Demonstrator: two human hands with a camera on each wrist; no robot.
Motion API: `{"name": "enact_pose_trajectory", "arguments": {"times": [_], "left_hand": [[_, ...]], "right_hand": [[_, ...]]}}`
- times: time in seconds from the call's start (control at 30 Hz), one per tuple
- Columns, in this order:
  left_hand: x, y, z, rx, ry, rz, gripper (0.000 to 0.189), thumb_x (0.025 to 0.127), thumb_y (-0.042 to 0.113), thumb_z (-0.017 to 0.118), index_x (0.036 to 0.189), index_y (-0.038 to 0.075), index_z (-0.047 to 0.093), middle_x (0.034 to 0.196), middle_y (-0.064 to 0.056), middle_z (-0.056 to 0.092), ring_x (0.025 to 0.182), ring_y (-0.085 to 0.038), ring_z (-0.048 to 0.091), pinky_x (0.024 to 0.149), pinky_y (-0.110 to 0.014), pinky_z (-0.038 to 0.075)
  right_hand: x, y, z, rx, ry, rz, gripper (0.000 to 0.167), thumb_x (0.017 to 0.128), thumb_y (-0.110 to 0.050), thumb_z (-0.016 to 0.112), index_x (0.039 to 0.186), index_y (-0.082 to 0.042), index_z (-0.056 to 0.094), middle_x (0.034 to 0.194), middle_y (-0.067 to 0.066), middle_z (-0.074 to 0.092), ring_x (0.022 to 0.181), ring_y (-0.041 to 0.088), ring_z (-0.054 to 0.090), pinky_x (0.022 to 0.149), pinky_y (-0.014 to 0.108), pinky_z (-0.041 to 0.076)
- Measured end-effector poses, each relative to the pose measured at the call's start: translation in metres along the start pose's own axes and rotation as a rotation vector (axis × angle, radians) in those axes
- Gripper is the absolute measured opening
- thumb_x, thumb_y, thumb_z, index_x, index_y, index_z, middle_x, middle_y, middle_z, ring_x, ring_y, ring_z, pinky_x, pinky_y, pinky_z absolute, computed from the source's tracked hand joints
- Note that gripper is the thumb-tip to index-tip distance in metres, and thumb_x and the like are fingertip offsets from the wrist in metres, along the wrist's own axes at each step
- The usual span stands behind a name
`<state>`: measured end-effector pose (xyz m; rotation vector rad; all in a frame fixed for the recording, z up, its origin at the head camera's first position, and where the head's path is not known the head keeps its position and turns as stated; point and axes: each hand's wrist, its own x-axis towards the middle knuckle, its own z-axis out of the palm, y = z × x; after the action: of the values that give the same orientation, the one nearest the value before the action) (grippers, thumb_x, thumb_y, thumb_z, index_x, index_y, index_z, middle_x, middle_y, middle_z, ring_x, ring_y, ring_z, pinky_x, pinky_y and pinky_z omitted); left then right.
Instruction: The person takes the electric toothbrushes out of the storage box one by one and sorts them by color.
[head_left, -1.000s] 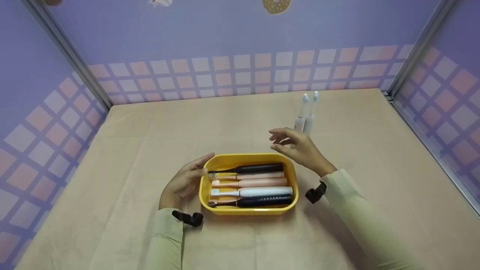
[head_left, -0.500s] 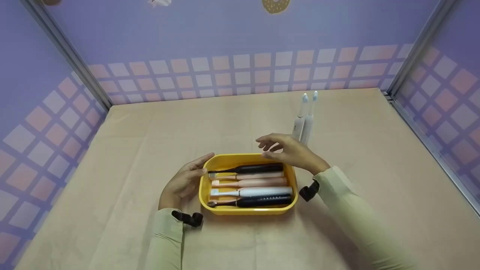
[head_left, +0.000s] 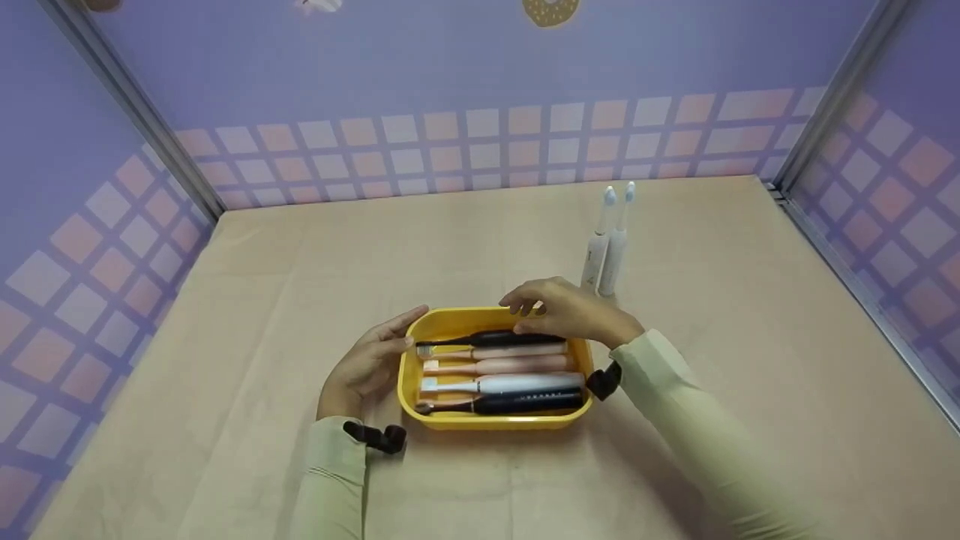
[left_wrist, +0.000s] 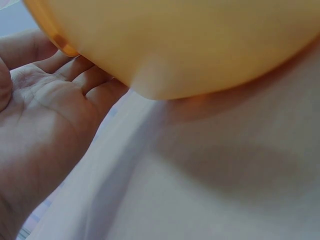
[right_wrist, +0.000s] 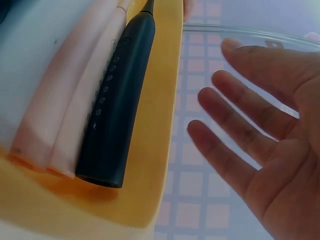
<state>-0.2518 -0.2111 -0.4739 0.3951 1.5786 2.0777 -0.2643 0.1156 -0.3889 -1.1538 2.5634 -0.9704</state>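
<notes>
A yellow plastic basket (head_left: 495, 421) holds several electric toothbrushes lying side by side, heads to the left. My left hand (head_left: 367, 369) grips its left end, thumb at the rim; in the left wrist view the fingers (left_wrist: 92, 80) pass partly hidden behind the basket wall. My right hand (head_left: 574, 309), holding nothing, hovers over the far right rim with fingers loosely bent. Below its thumb lies a black toothbrush (head_left: 499, 337), and this black toothbrush (right_wrist: 120, 100) shows its row of marks in the right wrist view. Pink toothbrushes (head_left: 521, 365), a white one (head_left: 529, 383) and another black one (head_left: 529, 403) fill the nearer side.
Two white electric toothbrushes (head_left: 594, 259) stand upright just behind my right hand. A beige cloth (head_left: 360, 255) covers the table. A purple wall with pink and white squares (head_left: 484, 127) closes the back, and metal posts (head_left: 150, 112) mark the corners.
My right hand has moved left and toward me, from beside the upright toothbrushes to over the basket's far right rim. My left hand and the basket have stayed put.
</notes>
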Motion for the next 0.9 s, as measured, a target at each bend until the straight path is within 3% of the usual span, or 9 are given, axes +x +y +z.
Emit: {"name": "enact_pose_trajectory", "arguments": {"times": [0.27, 0.63, 0.9], "left_hand": [[-0.001, 0.002, 0.002, -0.012, -0.032, 0.005, 0.059, 0.098, -0.003, 0.038, 0.153, 0.002, 0.017, 0.145, -0.006, 0.043, 0.127, -0.018, 0.049, 0.106, -0.034, 0.044], [0.000, 0.002, 0.003, 0.006, -0.001, -0.011, 0.059, 0.098, -0.002, 0.041, 0.153, 0.003, 0.020, 0.153, -0.012, 0.034, 0.130, -0.017, 0.047, 0.106, -0.031, 0.043], [0.001, 0.001, 0.001, -0.007, -0.005, -0.017, 0.060, 0.098, -0.001, 0.041, 0.153, 0.003, 0.019, 0.155, -0.014, 0.030, 0.131, -0.017, 0.047, 0.107, -0.033, 0.043]], "right_hand": [[0.005, -0.004, 0.005, -0.076, -0.064, 0.027, 0.035, 0.087, -0.007, 0.069, 0.120, 0.002, 0.064, 0.115, 0.016, 0.068, 0.100, 0.027, 0.067, 0.087, 0.036, 0.056], [0.011, -0.009, 0.010, -0.153, -0.119, 0.116, 0.036, 0.085, -0.007, 0.071, 0.119, 0.001, 0.066, 0.116, 0.013, 0.069, 0.103, 0.025, 0.065, 0.092, 0.038, 0.054], [0.014, -0.010, 0.013, -0.261, -0.167, 0.130, 0.034, 0.084, -0.008, 0.072, 0.117, -0.003, 0.067, 0.114, 0.009, 0.070, 0.104, 0.023, 0.063, 0.094, 0.038, 0.051]]}}
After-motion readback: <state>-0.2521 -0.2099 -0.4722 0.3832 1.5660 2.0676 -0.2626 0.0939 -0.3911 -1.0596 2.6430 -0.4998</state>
